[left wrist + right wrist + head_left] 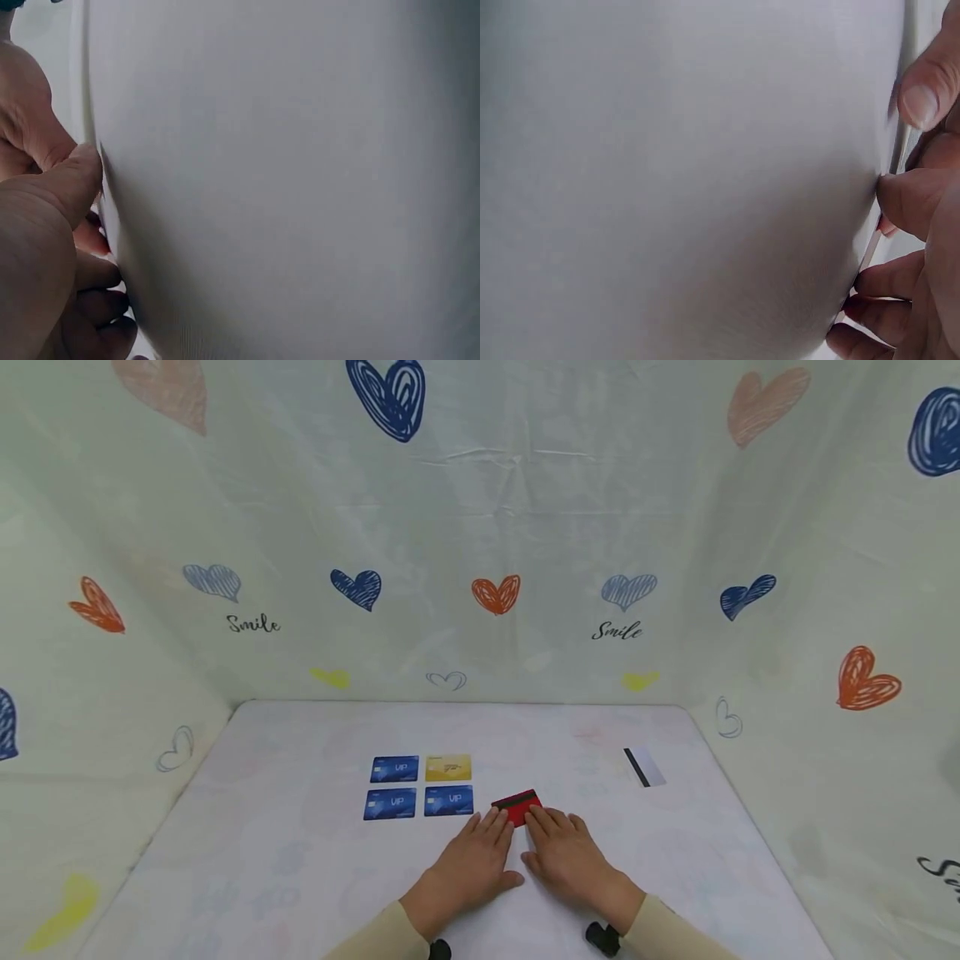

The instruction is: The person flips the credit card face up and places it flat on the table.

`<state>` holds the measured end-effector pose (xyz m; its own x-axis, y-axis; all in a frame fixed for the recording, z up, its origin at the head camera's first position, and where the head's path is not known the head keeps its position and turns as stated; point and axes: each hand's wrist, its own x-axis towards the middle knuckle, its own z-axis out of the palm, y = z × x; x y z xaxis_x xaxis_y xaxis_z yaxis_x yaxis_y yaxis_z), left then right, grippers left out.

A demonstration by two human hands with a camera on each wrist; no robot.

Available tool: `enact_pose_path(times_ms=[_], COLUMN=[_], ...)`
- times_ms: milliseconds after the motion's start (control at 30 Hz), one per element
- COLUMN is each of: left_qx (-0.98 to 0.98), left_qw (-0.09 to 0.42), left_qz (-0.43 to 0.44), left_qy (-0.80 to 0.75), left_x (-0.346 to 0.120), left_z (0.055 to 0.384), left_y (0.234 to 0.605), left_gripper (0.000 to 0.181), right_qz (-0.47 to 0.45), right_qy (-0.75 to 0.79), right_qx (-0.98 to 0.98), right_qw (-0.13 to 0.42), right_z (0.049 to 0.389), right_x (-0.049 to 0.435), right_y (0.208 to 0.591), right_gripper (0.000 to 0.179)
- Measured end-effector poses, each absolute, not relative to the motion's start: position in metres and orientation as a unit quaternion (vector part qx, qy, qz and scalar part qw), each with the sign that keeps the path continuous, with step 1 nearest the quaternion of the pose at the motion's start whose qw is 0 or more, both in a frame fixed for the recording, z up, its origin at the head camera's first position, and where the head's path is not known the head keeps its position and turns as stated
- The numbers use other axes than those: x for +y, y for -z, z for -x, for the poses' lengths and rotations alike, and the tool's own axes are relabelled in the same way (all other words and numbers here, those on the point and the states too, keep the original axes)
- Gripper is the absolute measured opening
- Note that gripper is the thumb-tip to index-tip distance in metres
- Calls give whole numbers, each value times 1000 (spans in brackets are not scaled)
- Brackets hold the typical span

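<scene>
A red card with a dark stripe lies tilted on the white table, in front of both hands in the head view. My left hand reaches its lower left edge, palm down, with fingers extended and the thumb pointing toward the other hand. From the other side, the extended fingers of my right hand touch the card's lower right part. Both wrist views look mostly at the tabletop; fingertips of the left hand and right hand rest at its surface. Fingers cover the card's lower corners.
Left of the red card lie three blue VIP cards, upper left, lower left and lower right, with a gold card completing two rows. A pale card with a black stripe lies far right. Heart-printed curtain surrounds the table.
</scene>
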<state>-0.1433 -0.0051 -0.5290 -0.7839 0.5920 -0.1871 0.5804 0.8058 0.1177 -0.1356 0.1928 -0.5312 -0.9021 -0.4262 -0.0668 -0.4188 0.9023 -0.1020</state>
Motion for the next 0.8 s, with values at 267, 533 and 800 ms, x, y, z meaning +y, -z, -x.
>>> enact_pose_path(times_ms=[267, 533, 800], left_qx=[949, 949, 952], left_qw=[120, 133, 116], left_qz=[-292, -285, -279], left_qy=[-17, -27, -42], left_x=[-8, -8, -12], left_z=[157, 159, 167], left_y=[525, 522, 522], left_gripper=[84, 83, 75], right_qz=[229, 244, 242], right_qy=[42, 45, 96], right_qx=[972, 968, 966], right_qw=[32, 31, -2], right_z=[141, 147, 162], right_x=[194, 197, 207], right_y=[535, 531, 524], right_gripper=[65, 60, 56])
